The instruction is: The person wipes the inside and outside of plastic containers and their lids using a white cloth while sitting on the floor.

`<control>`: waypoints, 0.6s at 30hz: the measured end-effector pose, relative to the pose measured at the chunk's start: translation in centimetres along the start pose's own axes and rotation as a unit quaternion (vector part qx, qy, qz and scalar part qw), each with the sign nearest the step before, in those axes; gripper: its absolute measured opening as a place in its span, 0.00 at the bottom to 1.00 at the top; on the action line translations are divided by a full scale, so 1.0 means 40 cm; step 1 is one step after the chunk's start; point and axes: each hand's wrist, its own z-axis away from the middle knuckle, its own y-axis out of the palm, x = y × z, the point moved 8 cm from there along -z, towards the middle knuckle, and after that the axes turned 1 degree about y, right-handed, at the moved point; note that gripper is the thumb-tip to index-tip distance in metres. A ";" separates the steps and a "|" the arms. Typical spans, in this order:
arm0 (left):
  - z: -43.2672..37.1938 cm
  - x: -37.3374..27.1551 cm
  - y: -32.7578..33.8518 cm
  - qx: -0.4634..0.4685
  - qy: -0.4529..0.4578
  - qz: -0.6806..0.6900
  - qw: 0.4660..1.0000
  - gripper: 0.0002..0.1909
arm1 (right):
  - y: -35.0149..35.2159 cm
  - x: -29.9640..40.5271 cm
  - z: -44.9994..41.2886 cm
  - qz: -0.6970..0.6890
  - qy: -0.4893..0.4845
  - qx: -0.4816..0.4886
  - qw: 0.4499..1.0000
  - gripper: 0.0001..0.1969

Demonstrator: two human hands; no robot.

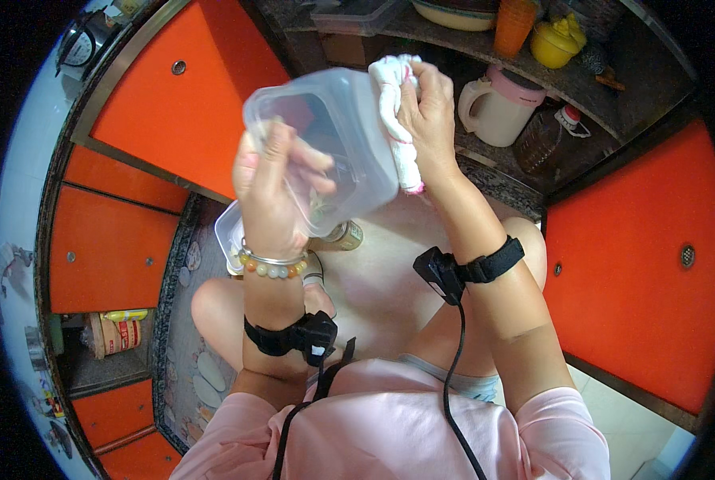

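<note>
My left hand (273, 192) grips a clear plastic food container (345, 138) by its near left rim, fingers reaching inside. The container is tipped on its side, its mouth facing left. Against its base, on the right, my right hand (426, 111) presses a folded white cloth (387, 102) with pinkish-red edging. Below the container a glass jar (347, 235) stands on the floor, its upper part hidden. Behind my left wrist sits another clear plastic container (230, 240), partly covered; what it holds cannot be made out.
An open cabinet ahead has a stone shelf (453, 48) bearing orange cups (515, 27) and a yellow lidded pot (556, 42). Underneath stand a white-and-pink jug (501, 108) and a dark liquid bottle (540, 141). Orange cabinet doors (639, 264) flank me. Cables run from both wrist straps.
</note>
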 end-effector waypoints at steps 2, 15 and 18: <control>-0.030 -0.015 -0.047 -0.052 0.028 0.053 0.997 0.08 | 0.018 -0.024 0.014 -0.044 0.029 0.012 0.999 0.11; -0.042 0.086 -0.070 -0.200 -0.142 0.202 0.948 0.22 | 0.023 0.245 0.141 0.039 -0.263 -0.004 0.964 0.19; -0.044 0.093 -0.080 -0.151 -0.152 0.253 0.943 0.21 | 0.013 0.233 0.124 0.056 -0.257 -0.023 0.964 0.22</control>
